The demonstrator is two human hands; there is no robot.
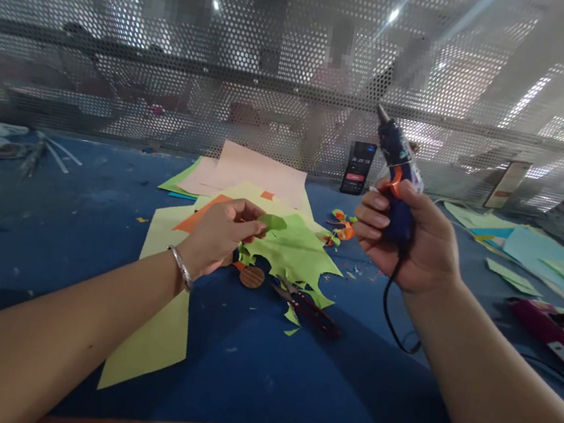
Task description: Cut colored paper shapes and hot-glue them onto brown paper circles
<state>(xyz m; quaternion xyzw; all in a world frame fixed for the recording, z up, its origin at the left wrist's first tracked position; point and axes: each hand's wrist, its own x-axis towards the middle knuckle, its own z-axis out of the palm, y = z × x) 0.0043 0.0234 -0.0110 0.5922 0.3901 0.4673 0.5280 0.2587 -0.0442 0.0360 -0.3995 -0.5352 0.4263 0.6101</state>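
Observation:
My right hand (pixel 416 238) is wrapped round a dark blue hot glue gun (pixel 396 147) with an orange trigger, its nozzle tilted upward. From its handle a black cord hangs to the table. Between thumb and fingertips my left hand (pixel 229 232) pinches a small green paper piece (pixel 274 223). Below it lies a larger light green sheet (pixel 292 248) with a ragged cut edge. Scissors (pixel 307 307) rest at that edge, partly over paper scraps. A round brown wood-grained disc (pixel 252 277) sits close under my left hand.
Pale pink (pixel 261 169) and yellow sheets (pixel 150 347) lie on the blue table. Orange and green paper shapes (pixel 343 229) are near a propped phone (pixel 357 170). At right are more papers (pixel 540 254) and a magenta power strip (pixel 549 336). A perforated metal screen (pixel 289 92) stands behind.

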